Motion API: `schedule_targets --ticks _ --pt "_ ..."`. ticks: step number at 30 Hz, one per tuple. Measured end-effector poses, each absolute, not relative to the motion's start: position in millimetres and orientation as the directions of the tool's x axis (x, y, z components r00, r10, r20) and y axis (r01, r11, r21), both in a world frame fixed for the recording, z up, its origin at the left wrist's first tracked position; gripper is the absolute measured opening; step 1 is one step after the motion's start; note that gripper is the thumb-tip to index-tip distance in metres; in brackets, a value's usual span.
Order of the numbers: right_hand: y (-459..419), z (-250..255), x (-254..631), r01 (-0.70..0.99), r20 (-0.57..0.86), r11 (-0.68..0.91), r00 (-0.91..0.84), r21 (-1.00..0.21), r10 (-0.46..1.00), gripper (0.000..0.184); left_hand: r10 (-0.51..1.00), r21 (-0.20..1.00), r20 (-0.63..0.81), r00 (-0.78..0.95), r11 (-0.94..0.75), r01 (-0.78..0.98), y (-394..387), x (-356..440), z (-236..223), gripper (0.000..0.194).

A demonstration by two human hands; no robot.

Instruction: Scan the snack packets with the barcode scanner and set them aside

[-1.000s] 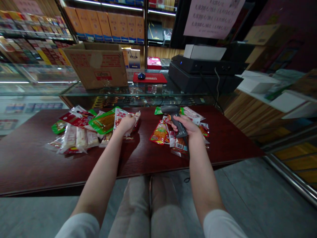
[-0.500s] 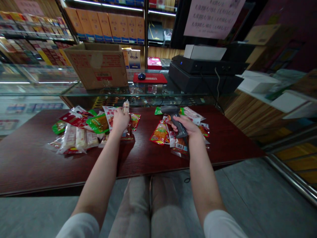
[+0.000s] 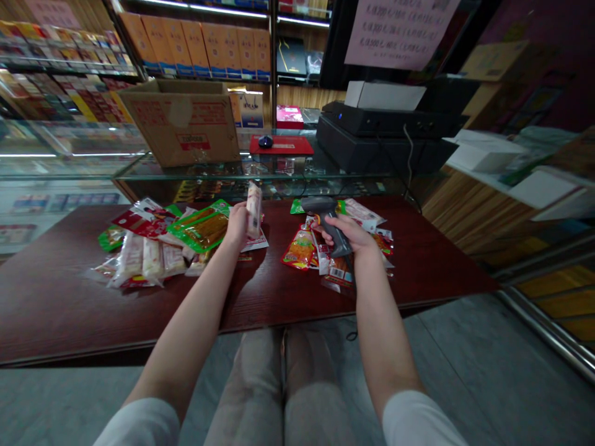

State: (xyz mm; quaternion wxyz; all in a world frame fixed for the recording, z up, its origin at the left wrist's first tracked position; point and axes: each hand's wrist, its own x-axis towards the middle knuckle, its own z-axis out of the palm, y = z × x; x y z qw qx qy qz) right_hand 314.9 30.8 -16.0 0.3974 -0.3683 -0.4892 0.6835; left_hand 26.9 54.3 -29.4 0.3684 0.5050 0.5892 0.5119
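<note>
My left hand [image 3: 237, 224] is closed on a pale, wrapped stick-shaped snack [image 3: 254, 209], held upright above the table. Just left of that hand lies a green snack packet [image 3: 203, 227] with brown food showing, part of a heap with a red packet [image 3: 147, 221] and several white wrapped sticks [image 3: 152, 257]. My right hand [image 3: 348, 233] grips a dark barcode scanner [image 3: 338, 240] by its handle, its head pointing left. Under and around the scanner sits a second pile, with an orange and red snack packet [image 3: 298, 249] at its left side.
The dark red-brown table [image 3: 260, 294] fronts a glass counter [image 3: 279, 178]. On the counter are a cardboard box [image 3: 186, 133], a mouse [image 3: 265, 142] on a red mat [image 3: 297, 146] and a black machine [image 3: 381, 145] with a cable. Shelves with boxed goods rise behind.
My left hand has moved slightly right, lifting the wrapped stick upright off the heap. The green packet beside it now lies more exposed. My right hand with the scanner has hardly moved.
</note>
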Motion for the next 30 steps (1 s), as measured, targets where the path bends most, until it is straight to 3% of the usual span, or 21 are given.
schedule_targets --ticks 2,4,8,14,22,26,28,30 --pt "30.9 -16.0 314.6 -0.185 -0.114 -0.205 -0.411 -0.961 0.904 0.042 0.988 0.996 0.014 -0.154 -0.027 -0.081 51.4 32.7 -27.8 0.047" --pt "30.4 -15.3 314.4 -0.190 -0.102 -0.196 -0.416 -0.962 0.904 0.042 0.993 0.963 0.005 -0.118 -0.036 -0.266 49.4 38.4 -27.8 0.041" --pt "27.2 -13.8 315.1 -0.200 -0.069 -0.174 -0.442 -0.964 0.894 0.043 0.986 0.899 0.086 -0.144 -0.139 -0.415 50.7 40.3 -32.1 0.039" --pt "22.5 -15.0 315.6 -0.183 -0.012 -0.130 -0.538 -0.974 0.843 0.041 0.970 0.787 0.184 -0.161 -0.243 -0.567 53.0 32.7 -29.0 0.064" --pt "23.8 -16.2 315.5 -0.131 0.017 -0.077 -0.600 -0.988 0.800 0.046 0.973 0.818 0.183 -0.138 -0.229 -0.527 48.4 42.7 -27.4 0.068" --pt "24.4 -17.2 316.4 -0.130 0.012 -0.078 -0.580 -0.988 0.814 0.046 0.974 0.837 0.189 -0.123 -0.225 -0.499 51.3 41.7 -33.6 0.061" --pt "24.5 -17.4 315.8 -0.150 0.012 -0.086 -0.556 -0.985 0.831 0.045 0.970 0.900 0.188 -0.156 -0.233 -0.368 53.7 39.2 -35.4 0.055" --pt "24.5 -17.2 314.7 -0.165 0.009 -0.093 -0.532 -0.982 0.846 0.043 0.940 0.962 0.247 -0.235 -0.268 -0.058 54.2 35.3 -33.8 0.054"
